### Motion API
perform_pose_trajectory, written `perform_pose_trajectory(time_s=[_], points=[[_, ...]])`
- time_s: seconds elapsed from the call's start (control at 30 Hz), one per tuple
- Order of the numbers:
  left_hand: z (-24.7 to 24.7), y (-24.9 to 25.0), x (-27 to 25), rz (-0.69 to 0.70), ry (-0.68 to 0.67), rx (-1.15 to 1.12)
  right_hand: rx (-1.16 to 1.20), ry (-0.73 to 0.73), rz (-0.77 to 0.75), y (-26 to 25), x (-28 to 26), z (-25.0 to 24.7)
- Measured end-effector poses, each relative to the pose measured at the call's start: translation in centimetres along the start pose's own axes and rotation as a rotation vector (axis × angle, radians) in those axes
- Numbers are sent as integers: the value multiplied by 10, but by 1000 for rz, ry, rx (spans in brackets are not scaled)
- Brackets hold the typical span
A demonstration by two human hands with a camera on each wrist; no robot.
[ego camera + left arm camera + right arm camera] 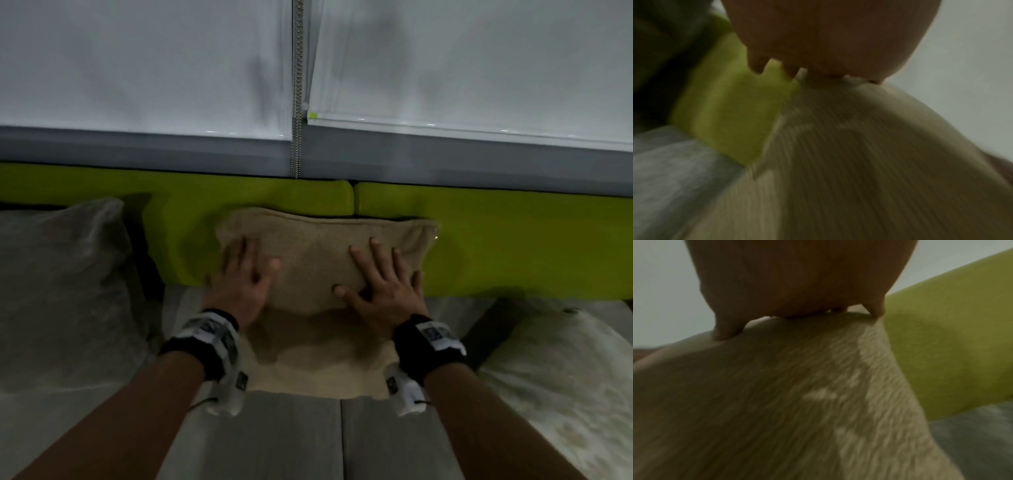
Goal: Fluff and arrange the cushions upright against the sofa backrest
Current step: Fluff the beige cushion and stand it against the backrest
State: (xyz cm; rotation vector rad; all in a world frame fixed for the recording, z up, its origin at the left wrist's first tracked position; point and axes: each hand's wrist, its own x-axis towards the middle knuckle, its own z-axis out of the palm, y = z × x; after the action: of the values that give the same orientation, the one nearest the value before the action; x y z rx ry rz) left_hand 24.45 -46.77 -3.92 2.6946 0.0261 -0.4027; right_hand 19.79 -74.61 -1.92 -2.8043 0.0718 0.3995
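Note:
A fuzzy beige cushion (315, 260) leans upright against the lime-green sofa backrest (513, 240), centred over the seam between its two sections. My left hand (245, 277) lies flat on the cushion's left side with fingers spread. On its right side my right hand (380, 274) presses with straight, splayed fingers. In the left wrist view my left hand (826, 40) sits on the beige cushion (859, 154), with the green backrest (725, 113) to the left. The right wrist view shows my right hand (797, 280) pressing the cushion (777, 402) beside the backrest (951, 345).
A grey plastic-wrapped cushion (58, 274) leans at the left of the sofa. Another pale cushion (561, 380) lies on the seat at the right. The grey seat (308, 442) runs below my arms. White roller blinds (137, 68) and a bead chain (297, 85) hang behind the sofa.

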Motion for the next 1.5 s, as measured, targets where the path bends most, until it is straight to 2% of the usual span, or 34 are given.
perform_pose_trajectory(time_s=[0.07,0.1,0.13,0.17,0.23,0.27,0.33,0.4,0.47,0.53,0.57,0.67,0.8,0.87,0.93,0.97,1.03,1.07,1.13,1.2,1.23,1.27,1.33,1.43,1.5], points=[[-23,-15,15,-179,-169,-36,88,-75,78,20,8,-12],[-32,-23,17,-233,-208,25,103,-98,110,30,11,-16],[-41,-31,16,-246,-178,95,114,-98,139,38,12,-20],[-48,-37,15,-228,-98,132,135,-63,165,41,11,-23],[-56,-42,10,-159,223,-48,210,162,188,39,3,-28],[-56,-41,7,-52,368,-122,239,310,160,33,-2,-30],[-56,-17,-9,168,484,-145,237,504,-15,10,-15,-30],[-45,19,-27,344,376,-175,193,476,-254,-15,-22,-16],[-19,37,-34,481,203,-29,113,325,-349,-30,-20,5],[6,35,-28,495,115,210,28,201,-268,-25,-6,15],[9,31,-20,440,79,235,16,151,-197,-18,3,13],[6,22,2,346,56,182,117,22,26,15,30,-1],[-6,17,22,265,-7,163,36,-107,63,44,45,-18],[-18,11,28,161,-67,176,54,-84,159,53,45,-26],[-28,6,27,79,-49,205,175,97,311,63,37,-37],[-33,5,24,58,4,182,233,223,325,64,30,-42],[-39,10,13,89,175,87,222,413,184,50,11,-48],[-40,16,5,155,253,48,187,452,57,35,2,-46],[-35,32,-11,381,330,20,156,430,-241,-1,-13,-32],[-19,43,-23,618,221,72,79,315,-469,-29,-19,-6],[-10,43,-26,677,142,154,7,228,-498,-37,-19,7],[-2,40,-25,678,94,239,-68,162,-477,-39,-16,15],[2,27,-12,552,65,292,-130,113,-378,-32,-4,19],[-5,8,11,303,1,162,-85,28,-169,-9,20,7],[-12,-1,19,184,-45,179,-27,-19,-48,9,30,-4]])
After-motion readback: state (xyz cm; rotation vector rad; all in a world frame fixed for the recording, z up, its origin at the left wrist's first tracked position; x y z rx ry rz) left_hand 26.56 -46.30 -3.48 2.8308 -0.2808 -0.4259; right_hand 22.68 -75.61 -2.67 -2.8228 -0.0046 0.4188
